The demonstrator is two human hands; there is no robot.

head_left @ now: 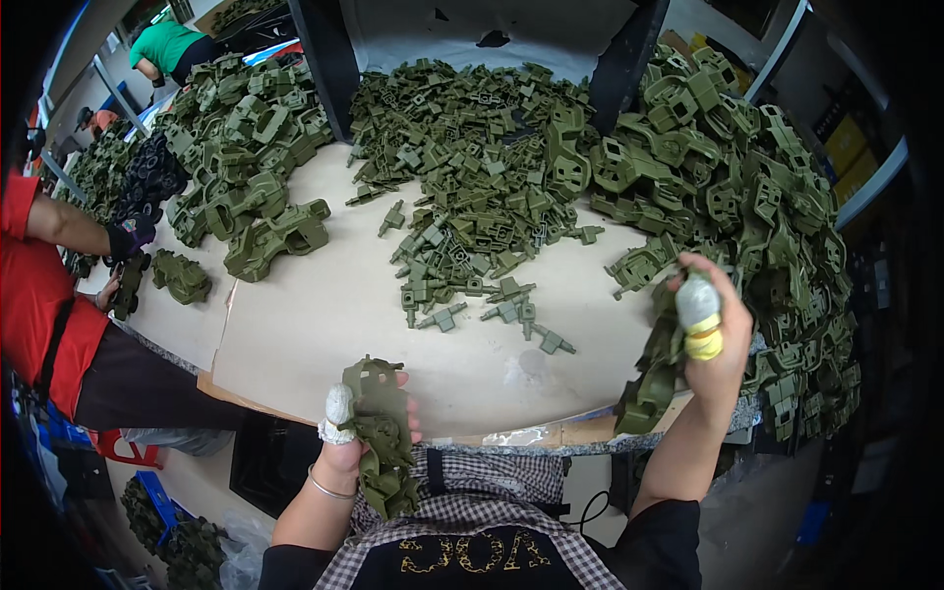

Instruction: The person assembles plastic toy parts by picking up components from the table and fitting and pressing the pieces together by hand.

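Observation:
My left hand point(343, 452) is closed around an olive-green plastic toy vehicle part point(382, 418), held upright over the table's front edge. White wrapping covers that thumb, and a few fingertips show on the part's far side. At the right, my right hand point(726, 329) grips another olive-green toy vehicle body point(647, 383), which hangs tilted down toward the front edge. Its thumb is wrapped in white and yellow. Beside that hand rises a big heap of similar toy vehicle bodies point(767, 211). Small green plastic pieces point(472, 226) with pegs lie in a spread pile between and beyond my hands.
The pale tabletop point(295, 334) has a worn front edge. More vehicle bodies point(251, 128) are heaped at the far left, near black wheels point(149, 177). A co-worker in red point(49, 295) handles a green part at left; another person in green point(172, 49) bends farther back.

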